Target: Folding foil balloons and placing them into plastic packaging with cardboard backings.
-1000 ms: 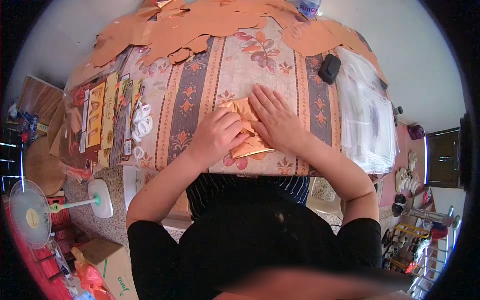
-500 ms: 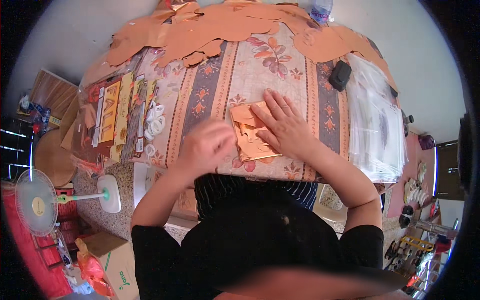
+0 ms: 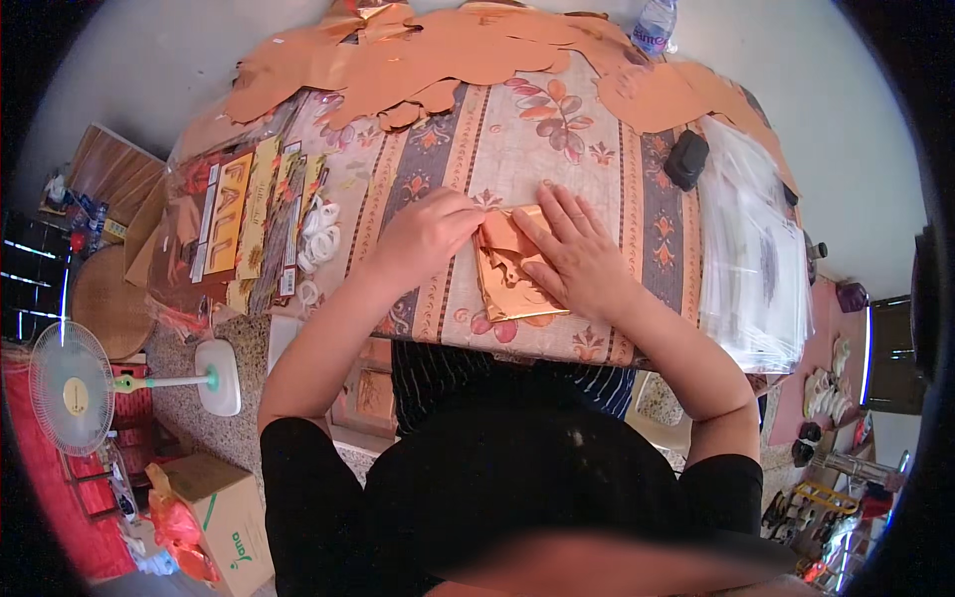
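A folded sheet of shiny copper-coloured foil (image 3: 527, 294) lies near the table's front edge, in the middle, with torn or cut edges showing on its upper face. My right hand (image 3: 585, 257) rests flat on its right part, fingers spread and pointing away from me. At the packet's upper left corner, my left hand (image 3: 433, 237) has its fingertips pinched together on the foil's edge. How much of the foil is between those fingertips is hidden.
Large wavy-edged copper sheets (image 3: 398, 70) cover the table's far side. Flat printed packs (image 3: 227, 214) and white looped bands (image 3: 318, 237) lie at left. Clear plastic sleeves (image 3: 751, 259) and a small black object (image 3: 686, 159) lie at right. A water bottle (image 3: 654, 27) stands behind.
My left hand has moved up and right, from a blurred spot beside the foil to its upper left corner, and its fingers have closed there. The right hand stays flat on the foil.
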Action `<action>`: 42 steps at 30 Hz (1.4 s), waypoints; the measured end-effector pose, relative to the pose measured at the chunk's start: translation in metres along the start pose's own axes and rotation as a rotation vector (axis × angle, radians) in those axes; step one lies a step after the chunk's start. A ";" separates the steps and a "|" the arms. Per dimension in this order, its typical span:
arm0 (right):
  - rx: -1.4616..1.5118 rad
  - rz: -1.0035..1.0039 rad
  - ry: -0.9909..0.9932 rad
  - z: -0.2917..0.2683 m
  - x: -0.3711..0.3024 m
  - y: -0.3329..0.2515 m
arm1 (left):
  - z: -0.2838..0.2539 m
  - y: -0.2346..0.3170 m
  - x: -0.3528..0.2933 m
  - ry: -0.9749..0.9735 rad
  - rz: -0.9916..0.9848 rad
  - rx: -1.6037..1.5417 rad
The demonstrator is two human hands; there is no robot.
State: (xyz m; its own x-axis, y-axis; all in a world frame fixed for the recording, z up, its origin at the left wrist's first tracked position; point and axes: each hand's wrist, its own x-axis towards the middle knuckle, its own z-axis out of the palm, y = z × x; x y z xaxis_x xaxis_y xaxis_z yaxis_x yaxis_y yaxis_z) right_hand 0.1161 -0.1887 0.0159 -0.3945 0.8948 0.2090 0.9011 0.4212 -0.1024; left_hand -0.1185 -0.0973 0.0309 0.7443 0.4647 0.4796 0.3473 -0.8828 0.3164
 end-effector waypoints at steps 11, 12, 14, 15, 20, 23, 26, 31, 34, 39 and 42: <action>0.025 0.009 0.005 0.000 0.000 0.000 | -0.001 0.001 0.003 -0.039 0.246 0.200; 0.019 0.005 0.008 0.000 0.000 0.000 | -0.001 0.002 0.002 -0.046 0.244 0.210; 0.014 0.004 0.011 0.000 0.000 0.000 | -0.001 0.002 0.002 -0.054 0.243 0.217; 0.021 -0.001 0.011 0.000 0.000 0.000 | -0.001 0.001 0.002 -0.065 0.243 0.209; 0.023 -0.008 0.024 0.001 -0.001 0.002 | 0.002 0.020 0.004 0.003 0.228 0.146; 0.023 -0.007 0.009 0.000 0.000 0.001 | 0.009 0.029 0.000 -0.010 0.169 0.081; 0.031 0.010 -0.027 0.000 0.000 0.003 | 0.015 0.031 -0.005 -0.016 0.176 0.142; 0.143 0.014 -0.016 0.000 0.000 0.007 | 0.012 0.035 -0.004 -0.028 0.255 0.217; 0.182 0.061 -0.145 -0.015 0.003 0.003 | 0.015 0.035 -0.003 -0.009 0.289 0.236; 0.099 0.039 -0.091 -0.008 0.003 -0.005 | 0.017 0.034 -0.002 -0.025 0.316 0.238; 0.051 0.021 -0.043 0.002 0.000 -0.011 | 0.017 0.033 -0.002 -0.045 0.314 0.232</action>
State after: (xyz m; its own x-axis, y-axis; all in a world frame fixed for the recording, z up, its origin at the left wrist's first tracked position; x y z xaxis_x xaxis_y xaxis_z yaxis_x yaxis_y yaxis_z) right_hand 0.1062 -0.1928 0.0147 -0.3839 0.9087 0.1639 0.8994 0.4081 -0.1563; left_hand -0.0990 -0.1290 0.0267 0.8575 0.1701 0.4856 0.2141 -0.9761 -0.0360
